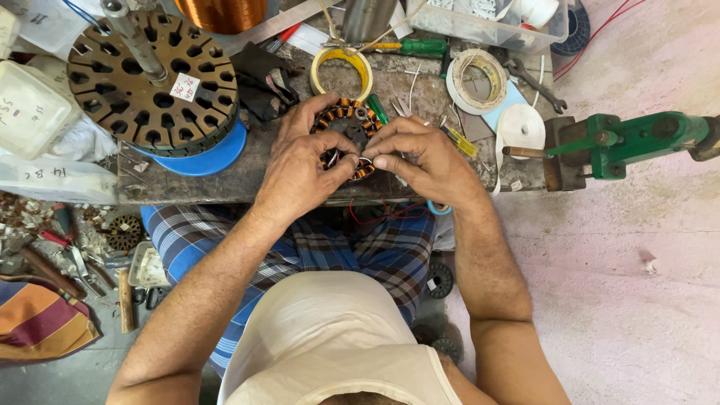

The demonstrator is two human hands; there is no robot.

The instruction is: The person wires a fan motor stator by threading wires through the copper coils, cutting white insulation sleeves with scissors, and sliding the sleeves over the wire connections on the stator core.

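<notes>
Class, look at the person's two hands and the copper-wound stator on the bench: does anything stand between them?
Nothing visible does. The left hand and right hand both already touch the stator, their fingers meeting at its near edge.

We reach both forearms forward, our left hand [296,169] and right hand [427,161] side by side, fingers [341,142] curled inward, thumbs and fingertips nearly meeting between them.
</notes>
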